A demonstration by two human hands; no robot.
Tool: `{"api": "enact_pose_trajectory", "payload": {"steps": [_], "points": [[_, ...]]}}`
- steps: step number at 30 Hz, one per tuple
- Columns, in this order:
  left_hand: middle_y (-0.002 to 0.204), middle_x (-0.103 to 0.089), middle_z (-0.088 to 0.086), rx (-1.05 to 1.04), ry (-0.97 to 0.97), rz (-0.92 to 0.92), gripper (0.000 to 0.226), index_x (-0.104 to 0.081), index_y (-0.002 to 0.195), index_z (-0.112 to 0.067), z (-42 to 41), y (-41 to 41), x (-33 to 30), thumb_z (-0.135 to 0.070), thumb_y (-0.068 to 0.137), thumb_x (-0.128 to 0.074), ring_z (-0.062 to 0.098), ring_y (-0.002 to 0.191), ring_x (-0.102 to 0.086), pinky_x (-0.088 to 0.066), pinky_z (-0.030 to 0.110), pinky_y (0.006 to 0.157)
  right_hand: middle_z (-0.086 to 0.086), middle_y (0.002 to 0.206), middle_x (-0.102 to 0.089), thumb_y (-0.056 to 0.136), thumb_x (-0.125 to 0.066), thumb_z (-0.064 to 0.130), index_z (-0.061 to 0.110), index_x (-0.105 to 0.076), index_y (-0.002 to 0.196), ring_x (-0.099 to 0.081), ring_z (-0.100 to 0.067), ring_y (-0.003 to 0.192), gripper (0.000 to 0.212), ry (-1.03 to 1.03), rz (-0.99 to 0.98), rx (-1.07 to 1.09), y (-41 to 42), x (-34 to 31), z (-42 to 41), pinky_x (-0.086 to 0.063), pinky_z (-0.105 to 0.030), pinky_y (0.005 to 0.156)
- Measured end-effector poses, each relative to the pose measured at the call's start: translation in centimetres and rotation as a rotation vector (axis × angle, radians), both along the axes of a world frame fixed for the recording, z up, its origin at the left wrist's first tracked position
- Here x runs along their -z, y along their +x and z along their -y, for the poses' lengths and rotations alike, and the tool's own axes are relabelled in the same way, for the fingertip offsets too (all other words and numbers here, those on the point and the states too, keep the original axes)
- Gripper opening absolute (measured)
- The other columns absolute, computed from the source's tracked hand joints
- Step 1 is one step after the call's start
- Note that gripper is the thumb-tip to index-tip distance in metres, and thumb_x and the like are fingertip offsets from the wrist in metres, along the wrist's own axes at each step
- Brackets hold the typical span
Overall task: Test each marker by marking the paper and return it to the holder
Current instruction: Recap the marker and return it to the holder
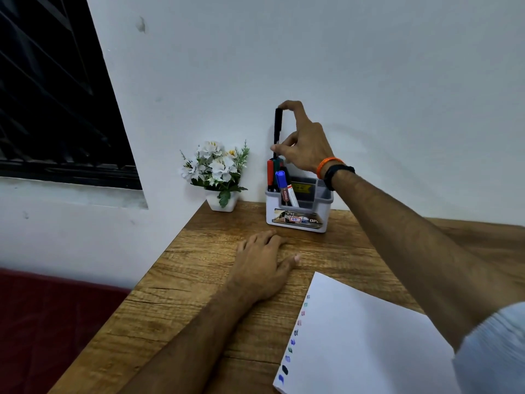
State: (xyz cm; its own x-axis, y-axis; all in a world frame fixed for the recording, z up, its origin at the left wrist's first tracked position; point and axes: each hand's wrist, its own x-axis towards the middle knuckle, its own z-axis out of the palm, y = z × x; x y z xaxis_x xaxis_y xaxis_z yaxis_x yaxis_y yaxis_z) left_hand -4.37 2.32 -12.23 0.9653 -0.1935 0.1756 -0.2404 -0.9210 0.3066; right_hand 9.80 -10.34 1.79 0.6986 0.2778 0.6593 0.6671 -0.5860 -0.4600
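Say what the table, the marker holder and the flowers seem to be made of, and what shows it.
Table: wood or wood-look laminate, matt, brown grain lines. Holder: likely plastic, smooth grey moulded walls with a printed label. Flowers: probably artificial, fabric or plastic, stiff white petals in a small white pot.

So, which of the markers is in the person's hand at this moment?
The black marker, held upright above the holder by the right hand. The blue-capped marker and the red one stand in the holder, untouched.
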Motion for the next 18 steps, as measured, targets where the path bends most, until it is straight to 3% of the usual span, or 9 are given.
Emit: {"api": "enact_pose_trajectory", "payload": {"steps": [3,9,14,18], "points": [[0.154,-0.032,-0.003,-0.002,-0.002,0.007,0.06,-0.042,0.141,-0.029,0.0,0.0,0.1,-0.065,0.093,-0.034,0.016,0.142,-0.025,-0.018,0.045,0.116,-0.002,0.064,-0.071,0.08,-0.076,0.015,0.028,-0.036,0.134,-0.067,-0.008,0.052,0.069,-0.078,-0.022,-0.032,-0.1,0.5,0.0,-0.062,-0.039,0.072],[0.154,-0.033,-0.004,-0.002,0.0,0.014,0.06,-0.042,0.14,-0.03,0.0,0.1,0.1,-0.065,0.093,-0.034,0.016,0.141,-0.026,-0.018,0.045,0.115,-0.003,0.081,-0.076,0.09,-0.065,0.024,0.023,-0.056,0.116,-0.064,-0.014,0.063,0.027,-0.253,0.051,0.06,-0.3,0.9,0.5,-0.06,-0.041,0.075],[0.154,-0.032,-0.003,-0.005,0.004,-0.001,0.06,-0.041,0.141,-0.029,0.1,0.0,0.0,-0.064,0.093,-0.034,0.017,0.142,-0.025,-0.018,0.046,0.116,0.001,0.089,-0.076,0.087,-0.064,0.017,0.023,-0.065,0.11,-0.063,-0.014,0.072,0.024,-0.192,0.04,0.066,-0.1,1.0,1.0,-0.055,-0.039,0.086],[0.154,-0.032,-0.003,-0.003,0.0,-0.002,0.059,-0.042,0.14,-0.029,0.0,-0.1,-0.1,-0.064,0.093,-0.034,0.017,0.142,-0.025,-0.018,0.045,0.116,0.002,0.11,-0.073,0.086,-0.064,0.019,0.019,-0.07,0.105,-0.056,-0.009,0.075,0.02,-0.173,0.093,0.064,0.2,0.6,1.2,-0.051,-0.039,0.093]]}}
